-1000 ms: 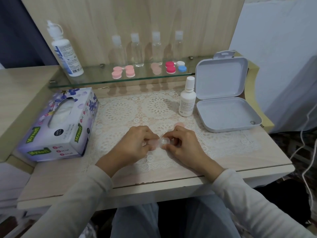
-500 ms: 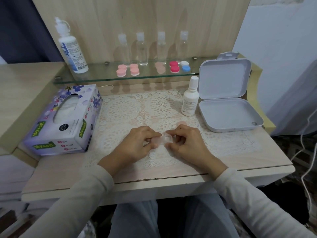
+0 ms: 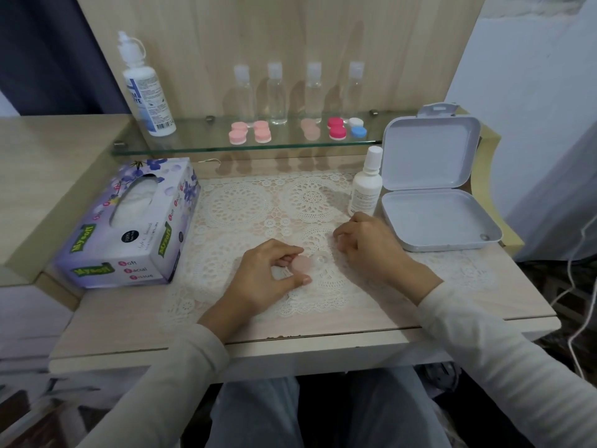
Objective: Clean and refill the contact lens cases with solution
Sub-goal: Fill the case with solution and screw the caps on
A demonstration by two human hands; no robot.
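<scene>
Steadiness matters most here. The left hand (image 3: 268,273) pinches the pale pink contact lens case (image 3: 302,265) between thumb and curled fingers, low over the white lace mat (image 3: 239,202) on the table (image 3: 452,305). Its right-hand well looks uncapped, though that is faint. The right hand (image 3: 365,240) rests on the mat near the case but apart from it, fingers curled under. Whether it hides a cap I cannot tell.

To do this step well, I would keep the case level and pinned by its middle. Any loose cap should go inner side up, close by. Then the small white dropper bottle (image 3: 366,185) can be brought over for the refill.

By count:
- **Glass shelf (image 3: 193,149):** five further cases stand on it, namely a first pink case (image 3: 238,136), a second pink case (image 3: 262,135), a peach case (image 3: 310,129), a magenta case (image 3: 336,128) and a white-and-blue case (image 3: 357,127).
- **Behind them:** four clear plastic bottles (image 3: 277,95) and one large white solution bottle (image 3: 145,92).
- **On the table:** one purple tissue box (image 3: 129,227) and one open white hinged box (image 3: 433,221).
</scene>
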